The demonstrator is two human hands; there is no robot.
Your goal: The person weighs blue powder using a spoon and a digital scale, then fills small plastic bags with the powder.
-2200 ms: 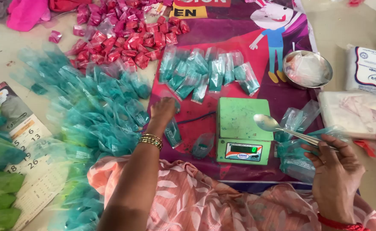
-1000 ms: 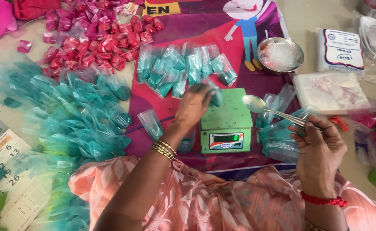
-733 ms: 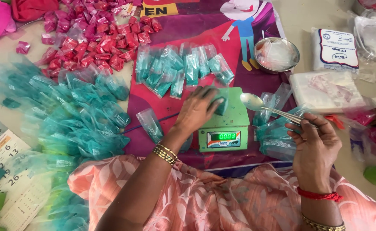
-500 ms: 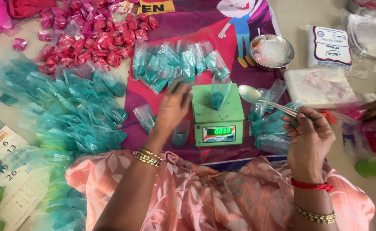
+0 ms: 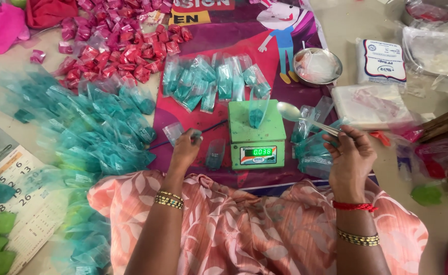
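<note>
A big heap of teal packets (image 5: 89,132) spreads along the mat's left edge. On the green scale (image 5: 257,135) at mid-mat now stands a small teal pouch (image 5: 257,113), set there a moment ago, so the weighing is under way. The left hand (image 5: 185,150) has pulled back and pinches an empty pouch (image 5: 175,132); the right hand (image 5: 351,155) grips a spoon (image 5: 305,117).
</note>
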